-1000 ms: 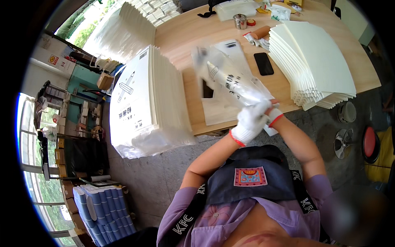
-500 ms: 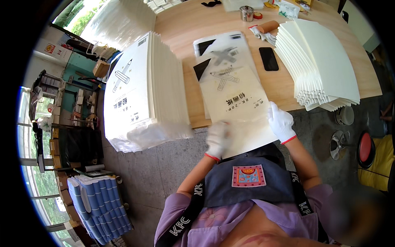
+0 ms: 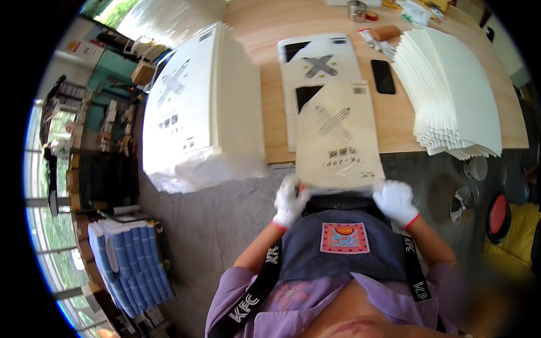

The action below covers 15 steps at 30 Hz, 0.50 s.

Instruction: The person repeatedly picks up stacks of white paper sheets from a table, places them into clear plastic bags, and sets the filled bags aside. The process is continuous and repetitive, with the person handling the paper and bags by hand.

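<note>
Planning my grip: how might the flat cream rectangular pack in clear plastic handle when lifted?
The cream pack is probably fairly stiff, projecting flat past the wooden table; its glossy clear plastic may be slippery.

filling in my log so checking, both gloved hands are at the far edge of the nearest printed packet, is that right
Not quite: the head view shows the gloved left hand and gloved right hand at the near edge of the nearest printed packet, not the far one.

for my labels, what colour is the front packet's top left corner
That corner is black, clearest in head view.
</note>
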Motion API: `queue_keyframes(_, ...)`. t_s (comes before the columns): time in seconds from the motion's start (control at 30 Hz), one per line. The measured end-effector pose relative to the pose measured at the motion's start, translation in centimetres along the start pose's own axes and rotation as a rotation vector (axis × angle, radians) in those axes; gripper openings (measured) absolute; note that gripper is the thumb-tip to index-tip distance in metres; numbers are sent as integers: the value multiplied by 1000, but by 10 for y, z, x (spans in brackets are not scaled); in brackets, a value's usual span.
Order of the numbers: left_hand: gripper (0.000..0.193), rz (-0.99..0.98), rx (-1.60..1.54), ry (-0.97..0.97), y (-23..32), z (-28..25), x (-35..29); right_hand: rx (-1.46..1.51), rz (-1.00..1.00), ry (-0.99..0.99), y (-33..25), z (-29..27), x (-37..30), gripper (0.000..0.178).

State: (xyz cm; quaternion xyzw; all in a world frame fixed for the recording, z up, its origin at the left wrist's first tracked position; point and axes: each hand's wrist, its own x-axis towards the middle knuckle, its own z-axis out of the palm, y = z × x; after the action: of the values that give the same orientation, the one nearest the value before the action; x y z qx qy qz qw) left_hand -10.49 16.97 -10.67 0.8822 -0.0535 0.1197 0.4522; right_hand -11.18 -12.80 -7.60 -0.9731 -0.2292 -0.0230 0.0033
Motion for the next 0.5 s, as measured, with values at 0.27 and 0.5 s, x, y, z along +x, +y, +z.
queue_keyframes(0.27, 9, -288, 24, -289, -48, -15, -32, 135, 22, -372, 29, 68, -59, 25)
queue_keyframes(0.5, 24, -501, -189, -298, -64, 39, 40, 1737, 747, -146, 48, 141, 17, 35)
